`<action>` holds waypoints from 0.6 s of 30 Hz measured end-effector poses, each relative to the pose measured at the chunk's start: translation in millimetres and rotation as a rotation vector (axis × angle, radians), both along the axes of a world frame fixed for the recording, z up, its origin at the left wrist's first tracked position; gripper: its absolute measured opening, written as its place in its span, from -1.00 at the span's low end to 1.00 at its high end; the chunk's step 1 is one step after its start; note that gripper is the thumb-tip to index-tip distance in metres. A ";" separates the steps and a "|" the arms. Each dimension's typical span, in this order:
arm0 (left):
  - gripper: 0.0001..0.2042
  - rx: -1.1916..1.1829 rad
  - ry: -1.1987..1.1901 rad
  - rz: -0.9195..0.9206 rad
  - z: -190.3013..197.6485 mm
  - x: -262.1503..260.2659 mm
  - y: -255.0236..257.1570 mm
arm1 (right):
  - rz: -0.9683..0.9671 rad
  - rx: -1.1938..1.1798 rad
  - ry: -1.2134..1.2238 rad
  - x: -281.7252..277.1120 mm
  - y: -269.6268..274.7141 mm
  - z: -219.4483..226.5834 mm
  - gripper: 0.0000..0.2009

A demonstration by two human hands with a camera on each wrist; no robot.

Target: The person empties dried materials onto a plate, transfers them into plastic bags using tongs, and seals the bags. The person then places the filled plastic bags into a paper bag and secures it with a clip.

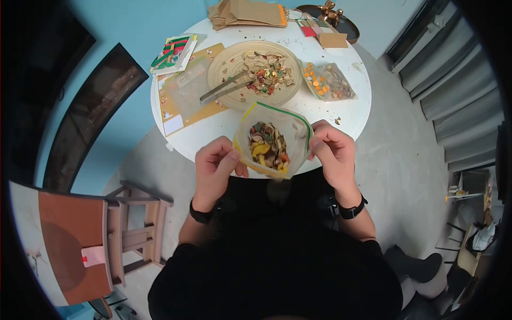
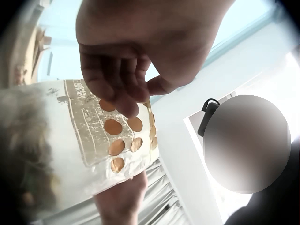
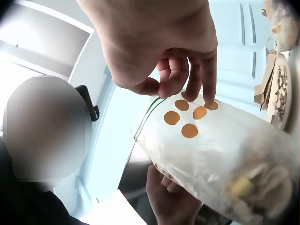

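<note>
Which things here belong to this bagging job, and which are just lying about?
Likely in the job:
open zip bag
tongs
plate
dried mix
filled bag

Likely just lying about:
brown paper bags
gold figurine
wooden chair

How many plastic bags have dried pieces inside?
2: the open bag between the left hand and right hand, and the other bag on the table, right of the plate.

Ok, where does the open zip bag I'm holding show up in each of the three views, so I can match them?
Head: the open zip bag is near the centre, between both hands, its mouth facing the camera.
Left wrist: the bag spans the left half, below the near hand.
Right wrist: the bag runs from the centre to the lower right.
Shared landmark: the left hand, low in the right wrist view and at the top in the left wrist view.
</note>
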State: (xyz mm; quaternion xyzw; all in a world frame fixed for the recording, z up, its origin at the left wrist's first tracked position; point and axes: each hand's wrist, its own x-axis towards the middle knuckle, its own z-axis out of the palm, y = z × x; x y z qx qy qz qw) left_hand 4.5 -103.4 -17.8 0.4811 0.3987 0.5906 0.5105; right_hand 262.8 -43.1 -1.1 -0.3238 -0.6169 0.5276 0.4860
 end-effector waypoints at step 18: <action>-0.69 -0.098 0.335 0.305 -63.2 -5.1 43.7 | 0.062 -0.108 -0.128 -17.6 17.7 -99.1 -0.33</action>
